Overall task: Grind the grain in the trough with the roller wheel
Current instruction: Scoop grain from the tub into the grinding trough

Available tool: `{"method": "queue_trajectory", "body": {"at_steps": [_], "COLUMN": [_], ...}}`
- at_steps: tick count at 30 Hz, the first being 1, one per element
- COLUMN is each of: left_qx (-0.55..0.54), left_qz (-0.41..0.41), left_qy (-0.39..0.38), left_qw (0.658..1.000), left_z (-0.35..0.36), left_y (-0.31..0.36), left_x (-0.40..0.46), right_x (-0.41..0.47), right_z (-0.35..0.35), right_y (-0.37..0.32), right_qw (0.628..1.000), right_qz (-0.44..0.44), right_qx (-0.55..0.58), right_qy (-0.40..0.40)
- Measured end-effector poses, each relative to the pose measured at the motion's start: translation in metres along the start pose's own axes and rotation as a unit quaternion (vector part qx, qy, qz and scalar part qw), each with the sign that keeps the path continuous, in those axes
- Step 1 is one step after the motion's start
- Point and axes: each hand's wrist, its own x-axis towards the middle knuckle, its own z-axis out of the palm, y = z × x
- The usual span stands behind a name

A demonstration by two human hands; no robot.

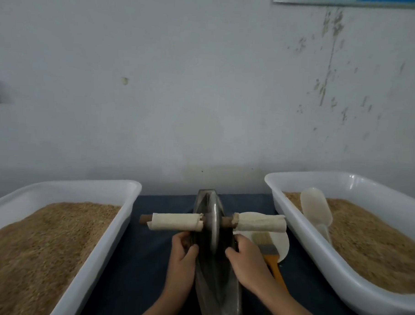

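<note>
Both hands sit at the sides of the trough (216,291), just nearer the person than the roller wheel (213,225). The left hand (182,250) has its fingers curled over the trough's left rim, thumb towards the middle, gripping the metal edge. The right hand (244,255) mirrors it on the right rim, fingers bent over the edge and thumb lying along the inside. Neither hand touches the axle (227,222).

The trough is a narrow, boat-shaped metal vessel lying on the dark blue bench (144,269), its long axis running straight away from the person towards the wall (181,84). The wheel stands upright on edge in the trough's far half. Its wooden axle runs left to right, across the trough, with pale cloth wraps (175,222) on both handles.

A white tub (86,187) of brown grain (43,240) lies to the left, another tub (343,178) with a plastic scoop (314,209) to the right. A brush (268,247) rests on a white plate (284,243) just beside the right hand.
</note>
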Motion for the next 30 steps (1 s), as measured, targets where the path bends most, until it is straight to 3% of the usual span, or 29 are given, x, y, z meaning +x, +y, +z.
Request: {"method": "queue_trajectory", "body": {"at_steps": [7,13,20,22,24,27,30], "left_qx": [0.006,0.06,0.091,0.086,0.076,0.035,-0.006], "left_qz": [-0.04,-0.046,-0.081,-0.086,-0.091,-0.117,-0.141], "left_qy": [0.013,0.016,0.014,0.026,0.035,0.044,0.049], "left_qw": [0.999,0.997,0.992,0.992,0.992,0.992,0.989], "left_z": [-0.003,-0.008,-0.007,-0.003,0.001,0.005,0.006], "left_y": [0.002,0.01,0.023,0.022,0.019,0.012,0.007], "left_x": [-0.003,-0.009,-0.008,-0.007,-0.007,-0.008,-0.009], "right_x": [-0.001,-0.002,0.015,0.023,0.028,0.035,0.039], "right_z": [-0.005,-0.026,-0.111,-0.141,-0.162,-0.173,-0.171], "right_y": [-0.002,-0.012,-0.031,-0.025,-0.015,-0.001,0.013], "right_qw": [0.998,0.983,0.964,0.944,0.924,0.883,0.855], "right_qz": [-0.018,-0.019,-0.068,-0.036,0.036,0.181,0.255], "right_qx": [-0.057,-0.176,-0.217,-0.262,-0.322,-0.42,-0.448], "right_qy": [-0.014,-0.042,0.136,0.195,0.206,0.107,0.057]}}
